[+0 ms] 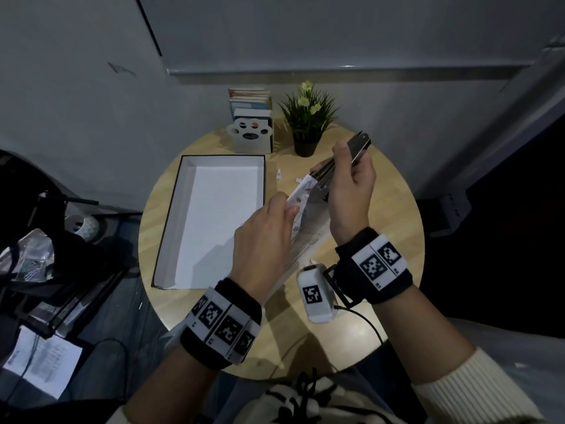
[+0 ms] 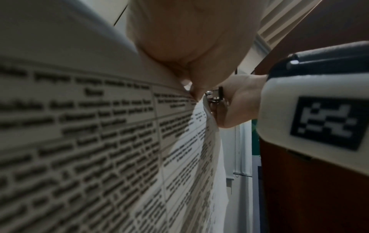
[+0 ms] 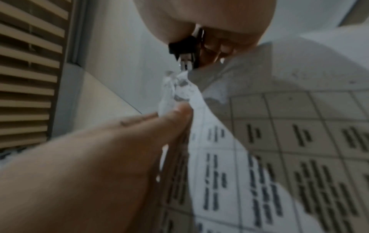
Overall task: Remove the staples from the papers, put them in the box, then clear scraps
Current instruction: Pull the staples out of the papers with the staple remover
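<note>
My left hand (image 1: 286,206) pinches the crumpled top corner of a set of printed papers (image 1: 301,194) and holds it up above the round table. My right hand (image 1: 351,182) grips a black and metal stapler-like tool (image 1: 342,157), whose lower tip meets that corner. In the right wrist view the tool's metal tip (image 3: 186,63) touches the torn corner (image 3: 179,88), just above my left fingertips (image 3: 179,113). The left wrist view shows the papers (image 2: 99,141) close up and the tool tip (image 2: 214,96). No staple can be made out. The open white box (image 1: 220,209) lies at the left, with nothing in it.
Small paper scraps (image 1: 278,174) lie on the wooden table (image 1: 394,209) between the box and the papers. A potted plant (image 1: 308,117) and a book holder (image 1: 250,130) stand at the back. A black wire rack (image 1: 61,286) sits off the table's left.
</note>
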Motion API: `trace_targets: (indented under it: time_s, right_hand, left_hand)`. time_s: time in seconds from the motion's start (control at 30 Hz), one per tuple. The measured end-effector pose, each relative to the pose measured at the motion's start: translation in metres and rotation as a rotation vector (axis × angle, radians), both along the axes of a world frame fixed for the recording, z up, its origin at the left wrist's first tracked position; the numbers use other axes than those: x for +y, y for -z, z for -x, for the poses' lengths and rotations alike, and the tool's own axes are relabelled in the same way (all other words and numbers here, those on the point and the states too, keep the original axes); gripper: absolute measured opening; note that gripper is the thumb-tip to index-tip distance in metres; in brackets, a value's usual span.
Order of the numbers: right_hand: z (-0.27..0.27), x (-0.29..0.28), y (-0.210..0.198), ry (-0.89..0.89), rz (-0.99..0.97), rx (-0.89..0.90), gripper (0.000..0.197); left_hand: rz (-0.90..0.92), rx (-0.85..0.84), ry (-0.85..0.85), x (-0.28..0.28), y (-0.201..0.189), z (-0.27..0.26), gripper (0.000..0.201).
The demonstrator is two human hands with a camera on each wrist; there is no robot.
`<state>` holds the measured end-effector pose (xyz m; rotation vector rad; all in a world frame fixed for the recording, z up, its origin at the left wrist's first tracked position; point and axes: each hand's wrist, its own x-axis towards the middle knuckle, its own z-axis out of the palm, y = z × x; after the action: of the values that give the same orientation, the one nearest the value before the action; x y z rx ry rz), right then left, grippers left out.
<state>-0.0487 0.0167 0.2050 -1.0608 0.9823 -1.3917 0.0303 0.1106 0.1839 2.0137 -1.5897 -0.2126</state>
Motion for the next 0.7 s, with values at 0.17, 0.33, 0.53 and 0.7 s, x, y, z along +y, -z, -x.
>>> trace_targets:
  time_s: [0.17,0.33,0.53,0.7]
  right_hand:
    - [-0.0003,0.0029,-0.0007,0.03,-0.006,0.003,0.019]
    - [-0.0037,0.0047,0.0006,0.049,0.002,0.052,0.026]
    - [-0.0051,0.0042,0.0001,0.077,-0.017,0.079,0.038]
    - [-0.0067,0.003,0.0045,0.078,-0.019,0.061,0.041]
  left_hand:
    - [0.02,0.065,0.02,0.002,-0.0011,0.0018,0.023]
    - [0.039,0.047,0.042,0.0022,-0.0005,0.0033,0.022]
    - [0.054,0.053,0.031,0.002,-0.0008,0.0044,0.022]
    - [0.06,0.051,0.037,0.0006,-0.0013,0.005,0.022]
